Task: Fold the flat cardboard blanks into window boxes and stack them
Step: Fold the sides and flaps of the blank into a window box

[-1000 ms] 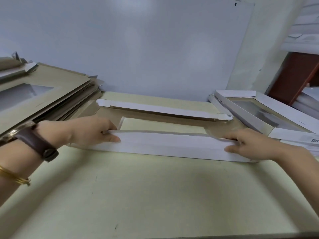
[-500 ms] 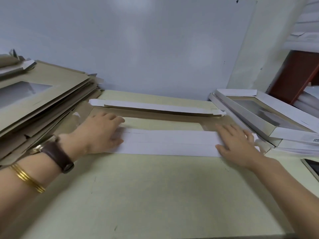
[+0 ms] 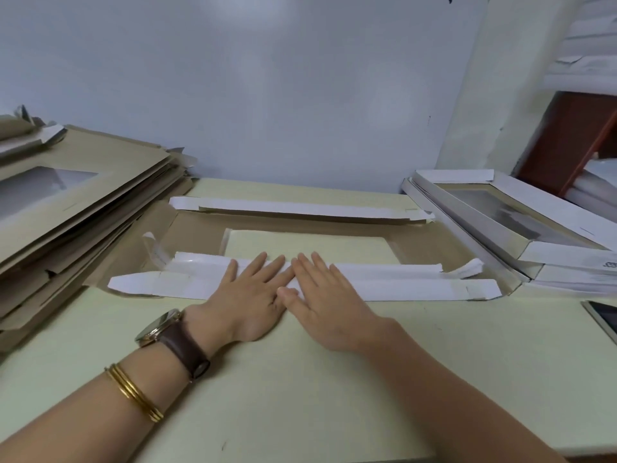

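Observation:
A cardboard blank (image 3: 430, 243) with a clear window lies brown side up on the pale green table (image 3: 300, 379). Its near long flap (image 3: 400, 285) is folded over, white side up, and its far flap (image 3: 300, 208) is folded too. My left hand (image 3: 248, 295) and my right hand (image 3: 329, 299) lie side by side, fingers straight, pressing the middle of the near flap flat. A stack of flat brown blanks (image 3: 76, 208) sits at the left. Folded white window boxes (image 3: 521, 225) are stacked at the right.
A grey wall runs close behind the table. A phone or tablet corner (image 3: 602, 317) lies at the right edge. A red-brown shelf (image 3: 574, 142) with white sheets stands at the far right. A watch and gold bangles are on my left wrist.
Both hands have slid from the ends of the near flap to its middle. The flap, raised a second ago, now lies pressed flat.

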The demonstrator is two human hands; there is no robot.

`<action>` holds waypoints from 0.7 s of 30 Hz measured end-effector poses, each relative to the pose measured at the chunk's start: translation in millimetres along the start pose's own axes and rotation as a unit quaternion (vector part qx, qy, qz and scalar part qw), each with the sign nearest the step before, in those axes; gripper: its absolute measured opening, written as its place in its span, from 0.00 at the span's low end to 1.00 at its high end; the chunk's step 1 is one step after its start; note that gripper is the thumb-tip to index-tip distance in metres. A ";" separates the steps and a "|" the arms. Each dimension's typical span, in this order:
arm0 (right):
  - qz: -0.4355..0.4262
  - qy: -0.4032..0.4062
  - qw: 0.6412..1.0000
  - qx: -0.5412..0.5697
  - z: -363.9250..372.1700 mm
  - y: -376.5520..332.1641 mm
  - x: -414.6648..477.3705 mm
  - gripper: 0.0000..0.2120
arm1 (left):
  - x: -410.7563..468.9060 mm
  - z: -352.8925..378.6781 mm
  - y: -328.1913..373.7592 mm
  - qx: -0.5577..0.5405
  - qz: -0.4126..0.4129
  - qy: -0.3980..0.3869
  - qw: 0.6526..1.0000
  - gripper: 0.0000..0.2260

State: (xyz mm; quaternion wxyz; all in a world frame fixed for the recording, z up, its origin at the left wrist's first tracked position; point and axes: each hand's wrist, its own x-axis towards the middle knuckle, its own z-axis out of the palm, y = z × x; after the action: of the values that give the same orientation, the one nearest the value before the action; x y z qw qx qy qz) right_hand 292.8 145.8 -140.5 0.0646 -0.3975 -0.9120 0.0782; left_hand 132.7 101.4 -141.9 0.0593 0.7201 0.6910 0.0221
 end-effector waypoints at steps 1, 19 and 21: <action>0.002 -0.014 1.000 0.004 2.0 -0.9 0.1 0.33 | -0.4 0.7 -0.3 0.007 0.000 -0.002 1.000 0.24; 0.070 -0.064 0.995 0.036 -8.0 35.1 -12.7 0.35 | -4.9 -3.3 -28.0 -0.017 -0.063 -0.047 0.997 0.26; 0.087 -0.073 0.993 0.039 -10.8 46.6 -16.2 0.36 | -7.4 -5.2 -34.8 -0.018 -0.068 -0.053 0.996 0.26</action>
State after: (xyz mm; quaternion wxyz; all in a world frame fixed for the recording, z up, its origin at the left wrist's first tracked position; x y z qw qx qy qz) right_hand 339.0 166.2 -139.9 0.0064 -0.4660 -0.8724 0.1476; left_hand 97.3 95.6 -140.4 0.1100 0.6704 0.7338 -0.0082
